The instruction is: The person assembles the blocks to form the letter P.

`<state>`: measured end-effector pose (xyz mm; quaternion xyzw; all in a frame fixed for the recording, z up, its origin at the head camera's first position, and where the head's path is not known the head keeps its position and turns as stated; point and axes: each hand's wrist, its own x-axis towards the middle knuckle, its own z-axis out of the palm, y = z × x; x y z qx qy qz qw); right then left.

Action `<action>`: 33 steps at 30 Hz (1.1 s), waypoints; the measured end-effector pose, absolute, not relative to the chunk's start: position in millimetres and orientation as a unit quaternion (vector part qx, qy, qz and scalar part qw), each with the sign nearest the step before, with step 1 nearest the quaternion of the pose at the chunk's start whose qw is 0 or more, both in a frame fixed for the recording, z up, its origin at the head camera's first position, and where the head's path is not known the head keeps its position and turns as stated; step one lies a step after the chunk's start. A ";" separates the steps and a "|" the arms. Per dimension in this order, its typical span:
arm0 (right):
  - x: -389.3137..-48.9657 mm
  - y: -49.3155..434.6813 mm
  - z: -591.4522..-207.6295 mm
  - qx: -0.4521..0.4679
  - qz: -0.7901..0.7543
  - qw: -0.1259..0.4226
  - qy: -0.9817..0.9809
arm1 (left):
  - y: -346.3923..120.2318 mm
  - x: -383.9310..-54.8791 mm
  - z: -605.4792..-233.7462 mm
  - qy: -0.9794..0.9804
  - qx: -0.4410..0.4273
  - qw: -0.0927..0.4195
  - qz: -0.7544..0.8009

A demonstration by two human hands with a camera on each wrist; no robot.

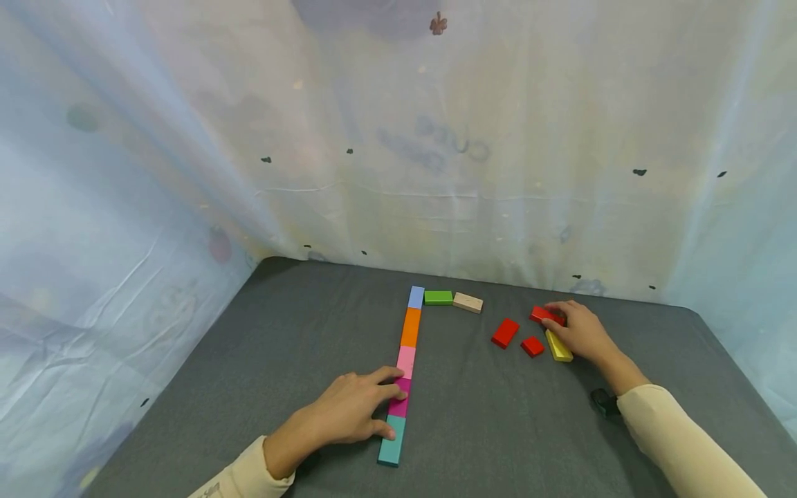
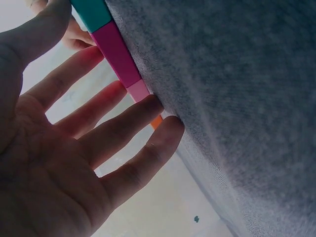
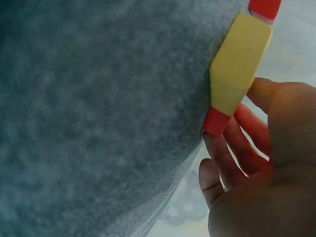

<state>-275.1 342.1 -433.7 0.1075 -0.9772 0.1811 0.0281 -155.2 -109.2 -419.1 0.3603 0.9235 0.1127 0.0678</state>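
Head view shows me the left hand (image 1: pixel 349 409), fingers outstretched, touching lined-up blocks (image 1: pixel 405 361). The right hand (image 1: pixel 582 333) pinches a red block (image 1: pixel 538 315) beside a yellow block (image 1: pixel 559 348).

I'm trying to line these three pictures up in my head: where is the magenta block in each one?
Head: the magenta block lies below centre, by the left hand, between the pink block and the teal block.
Left wrist: in the upper left, between those same two blocks.
Right wrist: not in it.
Shared landmark: the grey table surface, seen in all three.
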 end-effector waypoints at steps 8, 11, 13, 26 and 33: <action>-281.0 342.3 -434.7 0.075 0.186 0.020 -0.980 | -109.2 -155.1 -418.1 0.925 0.357 0.073 0.109; -284.0 342.9 -434.8 0.070 0.184 0.018 -0.980 | -109.6 -155.3 -418.6 0.925 0.357 0.074 0.109; -286.4 343.2 -434.7 0.068 0.184 0.015 -0.980 | -109.8 -155.5 -419.3 0.924 0.358 0.074 0.109; -295.9 339.1 -433.1 0.076 0.220 0.008 -0.973 | -108.2 -156.1 -421.5 0.926 0.351 0.077 0.112; -295.8 337.5 -431.6 0.115 0.234 -0.025 -0.965 | -109.6 -156.2 -421.4 0.925 0.356 0.069 0.110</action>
